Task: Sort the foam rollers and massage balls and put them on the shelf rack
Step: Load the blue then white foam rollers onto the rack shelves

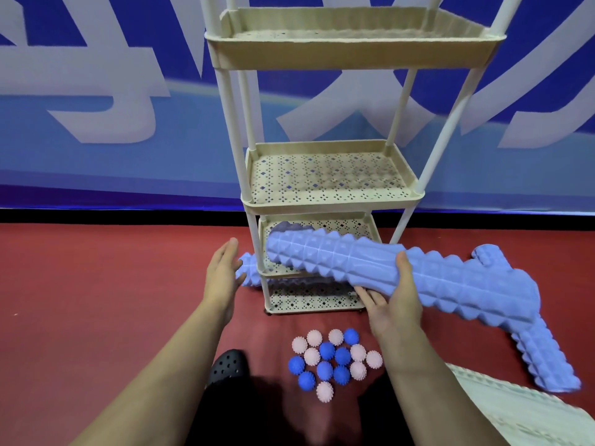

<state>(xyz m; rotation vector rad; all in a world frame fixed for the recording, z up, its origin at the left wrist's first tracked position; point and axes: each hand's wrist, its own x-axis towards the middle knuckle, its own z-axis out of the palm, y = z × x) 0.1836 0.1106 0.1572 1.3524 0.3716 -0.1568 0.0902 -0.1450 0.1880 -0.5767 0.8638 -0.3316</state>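
Both forearms are bare right up to the frame's edge, no sleeves showing, no watch, no rings or bands on the left hand point(222, 272) or the right hand point(391, 304). Nails trimmed short and plain. Down below there's a black perforated rubber clog point(229, 365), round holes dotted across its toe, and dark trousers point(257, 413) beneath.

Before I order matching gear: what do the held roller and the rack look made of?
Roller: likely matte foam, going by its moulded pyramid ridges and soft lavender surface. Rack: seemingly beige plastic, with perforated trays and smooth white poles.
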